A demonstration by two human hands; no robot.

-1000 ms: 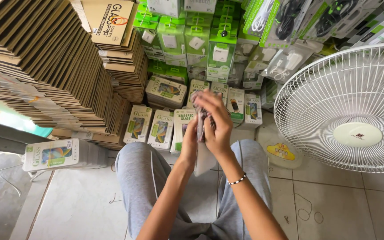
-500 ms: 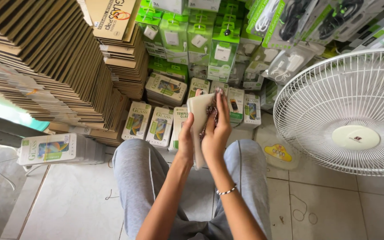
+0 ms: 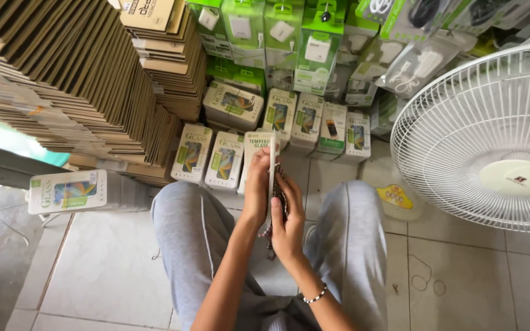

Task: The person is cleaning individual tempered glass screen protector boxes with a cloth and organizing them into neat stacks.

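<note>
My left hand (image 3: 256, 187) and my right hand (image 3: 286, 217) are pressed together in front of me, between my knees in grey trousers (image 3: 188, 239). Both grip a thin flat pack (image 3: 272, 165) held upright and seen edge-on. A small dark item (image 3: 279, 202) sits between my palms just under the pack; what it is cannot be made out. A beaded bracelet (image 3: 315, 298) circles my right wrist.
Small white-and-green boxes (image 3: 225, 160) stand in rows on the tiled floor (image 3: 111, 270) ahead. Tall stacks of flat brown cardboard packs (image 3: 69, 79) fill the left. Green packaged accessories (image 3: 277, 37) pile at the back. A white fan (image 3: 492, 138) stands at right.
My hands have come down from in front of the boxes toward my lap. The flat pack has turned from face-on to edge-on between them.
</note>
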